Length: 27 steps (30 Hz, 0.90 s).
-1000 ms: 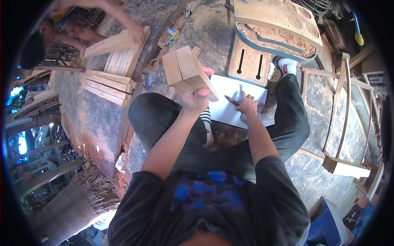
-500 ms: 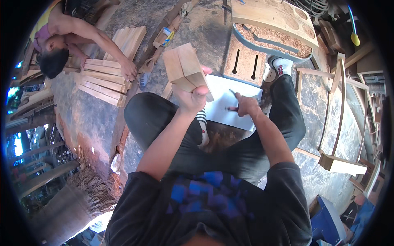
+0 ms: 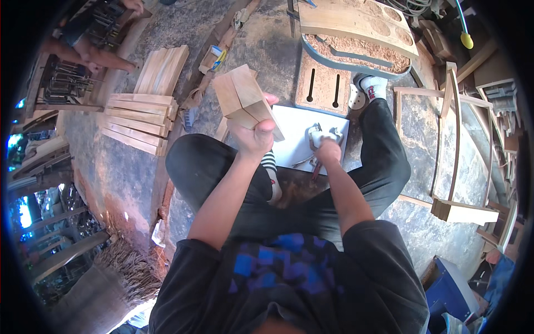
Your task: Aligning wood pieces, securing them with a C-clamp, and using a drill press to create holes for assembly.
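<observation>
My left hand (image 3: 253, 133) is closed around a pale wooden block (image 3: 239, 97), made of joined pieces with a seam across its face, and holds it up tilted. My right hand (image 3: 327, 150) is closed low over a flat white sheet (image 3: 286, 122) on the floor between my legs. At its fingers is a small whitish and dark metallic thing, with a reddish-brown part sticking out below. It is blurred and partly covered by the hand, so its kind cannot be made out.
Ahead stands a slotted wooden board (image 3: 322, 83) beside a curved tray of wood shavings (image 3: 361, 53). Several wooden slats (image 3: 136, 119) lie at left, near a co-worker's arm (image 3: 92, 55). A wooden frame (image 3: 439, 139) leans at right.
My right hand has drawn slightly left, and a whitish metallic thing now shows at its fingers. The co-worker has moved back from the slats. The left hand still holds the block.
</observation>
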{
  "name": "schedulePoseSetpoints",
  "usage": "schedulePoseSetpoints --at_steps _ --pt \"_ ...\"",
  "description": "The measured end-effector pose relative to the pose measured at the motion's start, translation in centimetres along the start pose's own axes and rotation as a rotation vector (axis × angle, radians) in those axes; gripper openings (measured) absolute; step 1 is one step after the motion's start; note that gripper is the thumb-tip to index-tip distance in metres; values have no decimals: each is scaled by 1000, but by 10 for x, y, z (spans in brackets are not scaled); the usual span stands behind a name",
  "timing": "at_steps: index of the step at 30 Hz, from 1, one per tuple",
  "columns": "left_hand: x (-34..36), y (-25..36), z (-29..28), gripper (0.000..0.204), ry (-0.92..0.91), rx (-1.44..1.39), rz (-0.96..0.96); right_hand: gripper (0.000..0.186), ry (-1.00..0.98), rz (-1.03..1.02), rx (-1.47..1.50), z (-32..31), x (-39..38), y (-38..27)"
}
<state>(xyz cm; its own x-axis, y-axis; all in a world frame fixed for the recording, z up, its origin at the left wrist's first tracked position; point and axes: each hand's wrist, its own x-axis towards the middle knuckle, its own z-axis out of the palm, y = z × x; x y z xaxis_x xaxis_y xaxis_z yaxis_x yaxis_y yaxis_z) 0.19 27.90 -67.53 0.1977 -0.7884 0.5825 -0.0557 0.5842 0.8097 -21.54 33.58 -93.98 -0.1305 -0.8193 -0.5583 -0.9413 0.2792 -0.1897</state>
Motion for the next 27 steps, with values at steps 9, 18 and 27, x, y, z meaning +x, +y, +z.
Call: schedulePoseSetpoints --at_steps 9,18,27 --pt "2 -1 0 84 -4 8 27 34 400 836 599 123 10 2" --pt "-3 -6 -3 88 -38 6 18 6 -438 589 1961 54 -15 3" --pt "-5 -11 0 82 68 75 39 8 -805 383 1667 9 -107 -15"
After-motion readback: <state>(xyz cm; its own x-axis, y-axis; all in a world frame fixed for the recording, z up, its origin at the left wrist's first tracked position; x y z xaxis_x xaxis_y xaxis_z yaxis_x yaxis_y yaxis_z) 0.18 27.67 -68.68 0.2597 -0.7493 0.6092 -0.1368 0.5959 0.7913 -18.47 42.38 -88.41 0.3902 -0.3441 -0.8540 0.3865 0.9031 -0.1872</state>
